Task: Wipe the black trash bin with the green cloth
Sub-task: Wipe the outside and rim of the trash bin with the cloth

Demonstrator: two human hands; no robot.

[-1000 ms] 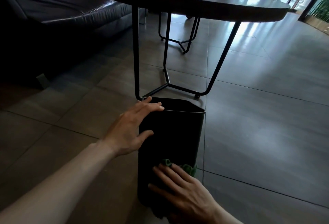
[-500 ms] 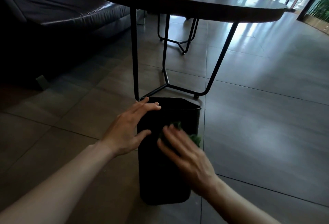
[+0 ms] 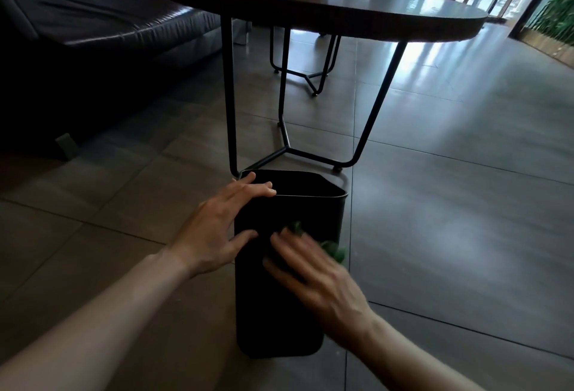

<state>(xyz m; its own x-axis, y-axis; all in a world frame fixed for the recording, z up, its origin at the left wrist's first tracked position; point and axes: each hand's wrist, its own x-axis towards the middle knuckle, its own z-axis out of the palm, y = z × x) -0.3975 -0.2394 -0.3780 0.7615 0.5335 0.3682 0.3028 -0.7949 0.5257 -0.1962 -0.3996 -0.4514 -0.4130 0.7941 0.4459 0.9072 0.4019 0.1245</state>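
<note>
Since a second ago, one right hand (image 3: 313,275) slid one green cloth (image 3: 334,251) up one black trash bin (image 3: 279,313). Its spread fingers press the cloth flat. One left hand (image 3: 217,229), fingers wide, steadies the near-left rim.

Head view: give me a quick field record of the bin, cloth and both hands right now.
bin: black trash bin upright on tiled floor, beside table leg
cloth: green cloth pressed on bin's near side, upper half
left hand: left hand flat at bin's top left corner
right hand: right hand flat over cloth, blurred

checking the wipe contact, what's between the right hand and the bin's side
The green cloth, pressed flat under the right hand against the near side of the black trash bin, as the head view shows.
</note>
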